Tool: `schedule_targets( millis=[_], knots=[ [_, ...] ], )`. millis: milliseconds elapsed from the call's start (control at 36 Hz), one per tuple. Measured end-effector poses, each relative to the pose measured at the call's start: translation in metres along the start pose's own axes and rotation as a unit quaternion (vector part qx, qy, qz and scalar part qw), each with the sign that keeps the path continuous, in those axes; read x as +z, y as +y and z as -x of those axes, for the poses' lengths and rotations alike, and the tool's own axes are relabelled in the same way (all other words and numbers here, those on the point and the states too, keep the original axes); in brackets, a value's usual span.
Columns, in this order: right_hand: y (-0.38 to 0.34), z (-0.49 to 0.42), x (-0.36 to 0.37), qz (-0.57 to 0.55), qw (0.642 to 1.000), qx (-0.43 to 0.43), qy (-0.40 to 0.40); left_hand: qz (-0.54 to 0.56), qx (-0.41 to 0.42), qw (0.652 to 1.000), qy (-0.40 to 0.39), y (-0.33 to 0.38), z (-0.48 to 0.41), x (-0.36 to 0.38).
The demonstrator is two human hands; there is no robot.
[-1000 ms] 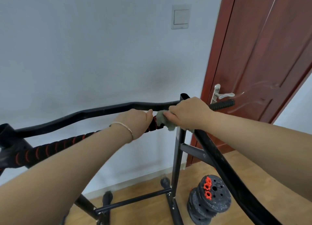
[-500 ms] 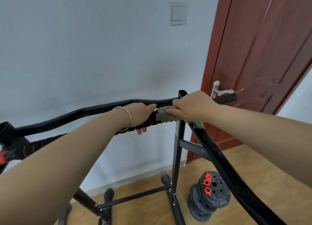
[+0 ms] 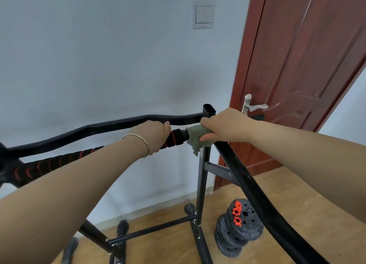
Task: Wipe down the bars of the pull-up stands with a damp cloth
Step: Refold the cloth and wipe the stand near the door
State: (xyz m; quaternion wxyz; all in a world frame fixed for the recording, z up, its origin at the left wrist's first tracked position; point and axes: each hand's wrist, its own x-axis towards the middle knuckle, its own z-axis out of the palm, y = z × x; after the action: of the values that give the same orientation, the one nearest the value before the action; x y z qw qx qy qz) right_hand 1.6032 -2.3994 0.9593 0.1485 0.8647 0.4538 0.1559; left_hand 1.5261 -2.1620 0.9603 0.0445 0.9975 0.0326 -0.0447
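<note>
A black pull-up stand fills the view, with a padded bar (image 3: 174, 137) striped black and red running from lower left to the upright post (image 3: 204, 174). My left hand (image 3: 152, 136) grips this padded bar, a thin bracelet on its wrist. Just to its right, my right hand (image 3: 225, 126) holds a grey-green cloth (image 3: 197, 138) wrapped against the bar beside the post top. A corner of the cloth hangs down. A plain black curved bar (image 3: 95, 128) runs behind, and another black bar (image 3: 255, 186) slopes down to the lower right.
A white wall with a light switch (image 3: 203, 14) is behind the stand. A red-brown door (image 3: 301, 65) with a metal handle (image 3: 254, 106) stands right. A stack of black weight plates (image 3: 239, 227) with orange nuts lies on the wooden floor by the stand's base frame (image 3: 152, 229).
My left hand's fingers have curled round the padded bar again after loosening. My right hand and the cloth stay by the post top, with a cloth corner now hanging lower.
</note>
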Motion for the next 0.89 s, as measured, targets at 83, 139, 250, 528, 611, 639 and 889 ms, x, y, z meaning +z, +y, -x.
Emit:
schedule_targets(
  millis=[83, 139, 250, 528, 611, 639, 889],
  knots=[
    [-0.001, -0.003, -0.001, -0.046, 0.999, 0.008, -0.001, -0.034, 0.001, 0.999, 0.017, -0.002, -0.002, 0.001],
    [0.0, -0.004, 0.001, -0.079, 0.997, 0.023, 0.006, -0.049, 0.008, 0.999, 0.022, -0.003, -0.004, 0.002],
    [0.0, -0.001, 0.003, -0.078, 0.996, 0.052, 0.008, -0.057, 0.03, 0.998, -0.003, -0.001, -0.006, 0.001],
    [0.013, 0.037, 0.018, -0.163, 0.986, 0.041, -0.016, -0.075, 0.051, 0.996, 0.01, 0.02, -0.004, 0.009],
    [0.024, 0.047, 0.013, -0.127, 0.992, 0.02, 0.001, -0.055, 0.054, 0.997, 0.02, 0.023, -0.007, 0.006],
    [0.031, 0.051, 0.013, -0.109, 0.994, 0.018, 0.002, -0.052, 0.053, 0.997, 0.023, 0.023, -0.008, 0.005],
    [0.058, 0.07, 0.0, -0.092, 0.994, 0.056, -0.028, 0.122, -0.004, 0.992, -0.034, 0.025, -0.011, -0.008]
  ],
)
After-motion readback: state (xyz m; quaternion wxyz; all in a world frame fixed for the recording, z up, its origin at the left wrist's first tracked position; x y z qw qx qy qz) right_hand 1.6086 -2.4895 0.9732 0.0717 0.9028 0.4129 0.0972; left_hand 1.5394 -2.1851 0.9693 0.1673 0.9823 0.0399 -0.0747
